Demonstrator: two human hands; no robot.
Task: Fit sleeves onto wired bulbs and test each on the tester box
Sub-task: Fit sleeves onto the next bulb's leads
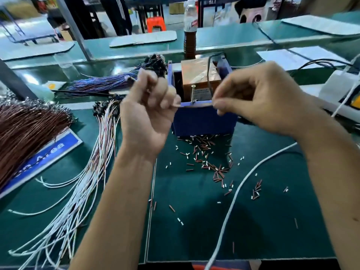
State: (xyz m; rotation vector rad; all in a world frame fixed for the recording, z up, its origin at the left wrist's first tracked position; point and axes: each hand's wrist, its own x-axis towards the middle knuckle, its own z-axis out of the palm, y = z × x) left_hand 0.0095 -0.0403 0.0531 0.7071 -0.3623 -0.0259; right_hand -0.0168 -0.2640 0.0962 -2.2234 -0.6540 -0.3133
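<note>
Sleeve fitting above the blue tester box (204,119).
Both hands, left hand (148,110) and right hand (259,98), pinched one thin wire; many loose small sleeves (206,152) and white-wired bulbs (93,152) remained on the green desk (194,221).

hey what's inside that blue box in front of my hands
The blue box holds a brown tape-wrapped block with a black cable over it and a screw at its front. The box walls and both hands hide whatever sits lower.

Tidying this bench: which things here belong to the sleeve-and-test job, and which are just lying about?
Job: blue tester box; loose sleeves; white-wired bulbs; thin piece pinched by left hand and right hand.
Lying about: drink bottle; cardboard sheet; blue sign.
</note>
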